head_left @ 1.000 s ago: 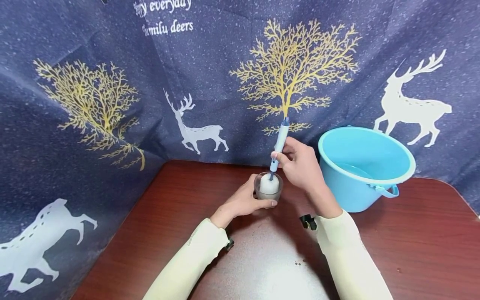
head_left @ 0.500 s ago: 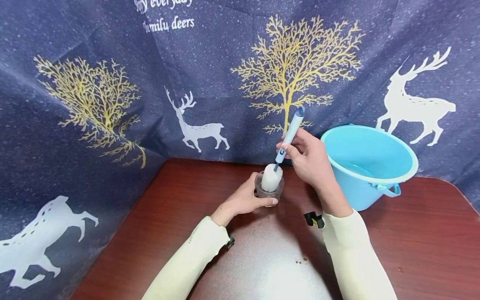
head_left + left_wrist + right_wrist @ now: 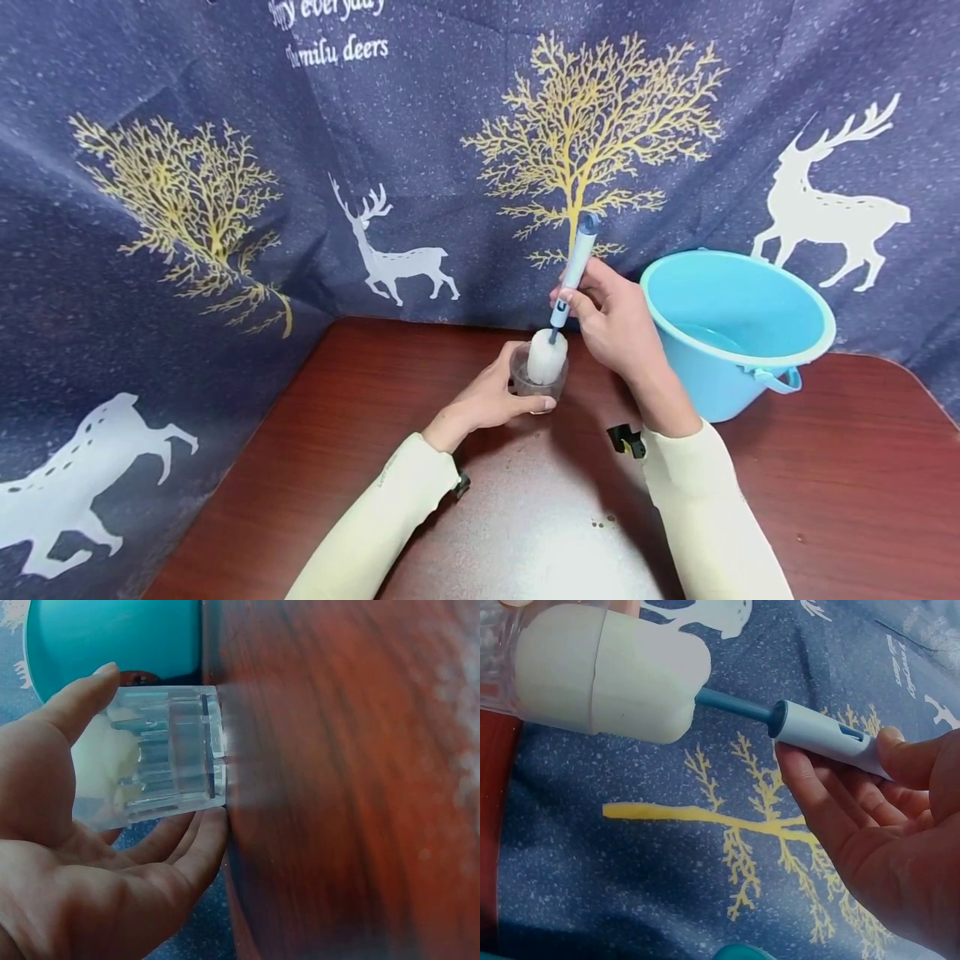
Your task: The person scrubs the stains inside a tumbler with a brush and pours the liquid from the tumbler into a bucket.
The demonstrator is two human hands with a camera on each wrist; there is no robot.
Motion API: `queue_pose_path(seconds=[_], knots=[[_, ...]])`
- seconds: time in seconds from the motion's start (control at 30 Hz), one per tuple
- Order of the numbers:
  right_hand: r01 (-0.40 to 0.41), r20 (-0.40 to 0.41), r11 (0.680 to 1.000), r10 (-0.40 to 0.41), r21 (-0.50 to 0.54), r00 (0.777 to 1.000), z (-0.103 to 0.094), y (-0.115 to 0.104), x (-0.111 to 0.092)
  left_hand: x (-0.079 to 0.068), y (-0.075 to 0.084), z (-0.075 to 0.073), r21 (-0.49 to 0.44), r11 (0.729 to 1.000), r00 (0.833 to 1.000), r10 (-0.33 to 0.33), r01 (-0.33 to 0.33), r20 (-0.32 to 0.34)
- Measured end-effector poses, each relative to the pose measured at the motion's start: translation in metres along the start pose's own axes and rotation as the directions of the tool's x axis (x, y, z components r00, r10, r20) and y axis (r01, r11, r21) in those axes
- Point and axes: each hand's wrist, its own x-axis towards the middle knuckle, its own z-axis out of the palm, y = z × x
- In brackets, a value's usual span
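In the head view my left hand [image 3: 491, 398] grips a clear glass [image 3: 537, 400] near the back edge of the table. The left wrist view shows the thumb on one side of the ribbed glass [image 3: 180, 746] and the fingers on the other; its base appears to meet the tabletop. My right hand [image 3: 618, 329] pinches the light blue handle of a sponge cup brush [image 3: 576, 271], which leans to the right. The brush's white sponge head [image 3: 649, 679] sits partly inside the glass, its upper part showing above the rim. A dark blue stem joins head and handle.
A light blue bucket [image 3: 727, 396] with a side handle stands on the table just right of my right hand. The reddish-brown table [image 3: 337, 417] has a few small drops on it. Behind hangs a dark blue cloth [image 3: 450, 150] with deer and trees.
The brush has risen in the glass, so more of the sponge shows above the rim. Its handle swung rightward, then slightly back. The left hand and glass have hardly moved.
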Motion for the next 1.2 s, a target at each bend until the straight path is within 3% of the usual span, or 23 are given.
queue_pose_path(seconds=[0.3,0.67,1.2], knots=[[0.032,-0.018,0.994,-0.034,-0.109,0.999,0.002,-0.004,-0.002,-0.001,0.003,0.0,-0.009,1.0,1.0,-0.01,0.01,-0.001],[0.006,-0.001,0.984,-0.006,-0.178,1.0,0.002,-0.011,-0.004,-0.002,0.002,0.001,-0.004,1.0,1.0,-0.006,0.006,-0.007],[0.002,0.022,0.979,0.003,-0.203,1.0,0.001,-0.018,-0.007,-0.001,0.002,0.001,0.0,1.0,0.999,-0.022,0.022,-0.023]])
